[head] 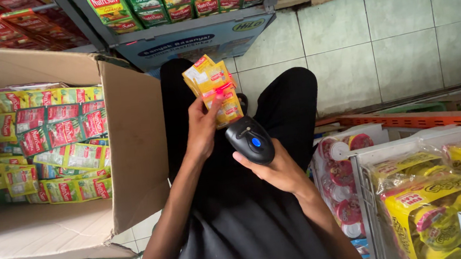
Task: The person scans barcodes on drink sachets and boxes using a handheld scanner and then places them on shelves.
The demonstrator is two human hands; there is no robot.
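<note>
My left hand (pixel 201 127) holds up a strip of yellow and red drink sachets (pixel 213 86) in front of my lap. My right hand (pixel 275 167) grips a black handheld barcode scanner (pixel 249 139) with a blue button, pointed at the sachets from just below them. A red line of scanner light falls across the strip. I am crouched in black clothes over a tiled floor (pixel 400 37).
An open cardboard box (pixel 134 143) at my left holds several green, red and yellow sachet packs (pixel 57 144). A shelf (pixel 194 30) with more packs stands ahead. At right are a white wire rack (pixel 365 190) with yellow snack bags (pixel 432 206) and stacked cups.
</note>
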